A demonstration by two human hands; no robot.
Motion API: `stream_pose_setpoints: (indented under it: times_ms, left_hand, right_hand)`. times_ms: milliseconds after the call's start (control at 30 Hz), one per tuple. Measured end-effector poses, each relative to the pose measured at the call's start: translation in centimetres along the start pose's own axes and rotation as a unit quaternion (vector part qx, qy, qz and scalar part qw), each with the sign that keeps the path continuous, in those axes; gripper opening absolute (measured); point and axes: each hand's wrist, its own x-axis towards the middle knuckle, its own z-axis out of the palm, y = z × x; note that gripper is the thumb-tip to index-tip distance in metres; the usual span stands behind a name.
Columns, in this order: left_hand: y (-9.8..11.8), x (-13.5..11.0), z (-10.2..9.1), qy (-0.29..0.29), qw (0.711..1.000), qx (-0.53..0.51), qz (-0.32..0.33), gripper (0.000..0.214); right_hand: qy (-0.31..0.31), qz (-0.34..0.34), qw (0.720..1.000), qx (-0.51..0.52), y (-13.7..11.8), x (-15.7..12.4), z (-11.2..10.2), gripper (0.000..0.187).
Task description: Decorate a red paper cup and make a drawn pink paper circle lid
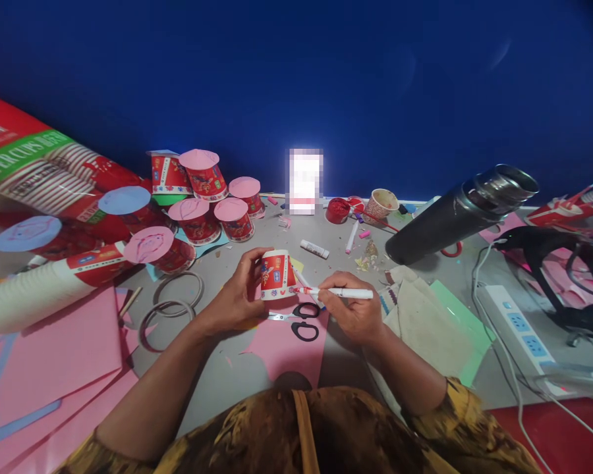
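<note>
My left hand (240,293) is wrapped round a red and white paper cup (275,273), tilted above the table with its printed side toward me. In my right hand (353,306) is a white marker (348,293), gripped between thumb and fingers. Its red tip meets the cup's pale lower band, where small coloured marks show. Under the cup lie black-handled scissors (305,322) on a cut sheet of pink paper (289,359). A second pen, partly hidden, lies behind the marker. Just beyond the cup is a white glue stick (315,249).
Several paper-topped cups (195,220) stand at the back left, beside sleeves of cups (39,289) and tape rings (165,316). A black thermos (454,214), a cloth (425,316) and a power strip (521,329) with cables occupy the right. A blue panel (296,79) closes the back.
</note>
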Motion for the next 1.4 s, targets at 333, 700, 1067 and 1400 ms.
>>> stream_pose_setpoints:
  times_ms: [333, 700, 1067, 1400]
  left_hand:
    - [-0.4, 0.2, -0.9, 0.050, 0.988, 0.148, 0.005, 0.095]
    - [0.0, 0.1, -1.4, 0.050, 0.980, 0.193, -0.002, 0.094]
    - [-0.1, 0.1, -1.2, 0.062, 0.986, 0.153, -0.002, 0.089]
    - [-0.2, 0.1, -1.3, 0.060, 0.983, 0.175, 0.007, 0.086]
  right_hand:
    - [0.012, -0.008, 1.000, -0.002, 0.6, 0.2, -0.4, 0.007]
    - [-0.001, -0.017, 1.000, -0.002, 0.4, 0.1, 0.4, 0.005]
    - [-0.021, -0.004, 1.000, 0.019, 0.3, 0.2, 1.3, 0.006]
    - [-0.028, -0.064, 0.998, 0.004, 0.5, 0.5, 2.0, 0.010]
